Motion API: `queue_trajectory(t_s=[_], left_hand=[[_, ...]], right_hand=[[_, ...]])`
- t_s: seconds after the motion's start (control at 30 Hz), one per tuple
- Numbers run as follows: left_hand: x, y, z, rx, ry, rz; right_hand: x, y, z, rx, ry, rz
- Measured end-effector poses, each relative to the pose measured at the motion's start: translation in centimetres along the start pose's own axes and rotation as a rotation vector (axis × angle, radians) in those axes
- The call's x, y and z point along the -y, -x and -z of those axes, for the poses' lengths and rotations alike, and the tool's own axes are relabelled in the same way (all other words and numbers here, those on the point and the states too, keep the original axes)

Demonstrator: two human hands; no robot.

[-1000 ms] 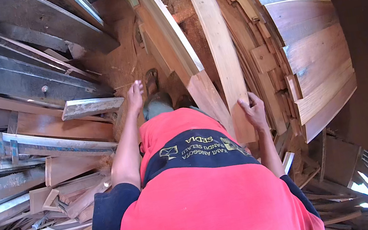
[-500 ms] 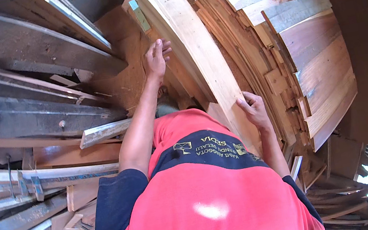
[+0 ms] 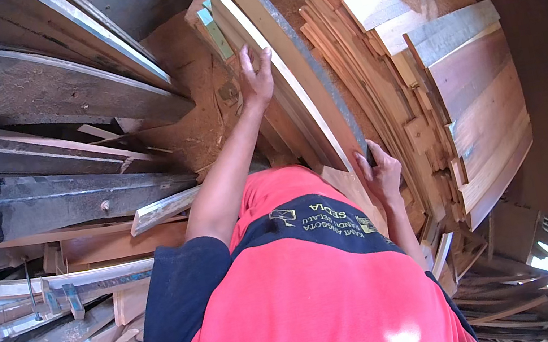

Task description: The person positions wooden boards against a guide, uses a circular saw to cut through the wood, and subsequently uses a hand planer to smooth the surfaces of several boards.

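Note:
A long wooden plank (image 3: 288,44) stands tilted on its edge in front of me, with a grey strip along its right side. At the plank's near end my right hand (image 3: 383,174) grips it, thumb on one side and fingers on the other. My left hand (image 3: 258,87) is raised on the left, thumb and fingers apart, holding nothing. It is close to a pale-edged board (image 3: 278,71) beside the plank; whether it touches that board I cannot tell. Further left, a board with a green end (image 3: 214,33) leans in the same group.
Stacked boards (image 3: 360,75) lie on the right, with wide panels (image 3: 476,88) on top. Large dark beams (image 3: 60,80) point in from the left. Offcuts and a clamp (image 3: 71,298) crowd the lower left. Sawdust covers the floor (image 3: 185,62).
The plank has turned from its broad face onto its edge, showing the grey strip. My left hand has moved right, closer to the boards. My right hand keeps hold of the near end.

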State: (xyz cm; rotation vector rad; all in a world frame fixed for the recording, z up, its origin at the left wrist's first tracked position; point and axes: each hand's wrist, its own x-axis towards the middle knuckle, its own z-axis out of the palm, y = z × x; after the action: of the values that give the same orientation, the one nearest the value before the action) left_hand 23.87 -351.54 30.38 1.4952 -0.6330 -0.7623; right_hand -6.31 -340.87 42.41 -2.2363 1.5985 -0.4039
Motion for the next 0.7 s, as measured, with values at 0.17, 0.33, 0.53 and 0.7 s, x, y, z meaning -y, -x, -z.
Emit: queue_trajectory(t_s=[0.17, 0.33, 0.53, 0.7], left_hand=[[0.7, -1.2, -0.1, 0.014, -0.041, -0.057], [-1.1, -1.2, -0.9, 0.058, -0.178, 0.055], [-0.3, -3.6, -1.6, 0.036, -0.219, 0.001], [0.4, -4.6, -2.0, 0.039, -0.182, 0.008]], right_hand=[[0.4, -0.6, -1.4, 0.045, 0.031, 0.056], [1.1, -1.5, -2.4, 0.035, 0.073, 0.072], [2.2, -3.9, -3.4, 0.079, 0.034, 0.074], [1.8, -4.4, -4.1, 0.076, 0.033, 0.072]])
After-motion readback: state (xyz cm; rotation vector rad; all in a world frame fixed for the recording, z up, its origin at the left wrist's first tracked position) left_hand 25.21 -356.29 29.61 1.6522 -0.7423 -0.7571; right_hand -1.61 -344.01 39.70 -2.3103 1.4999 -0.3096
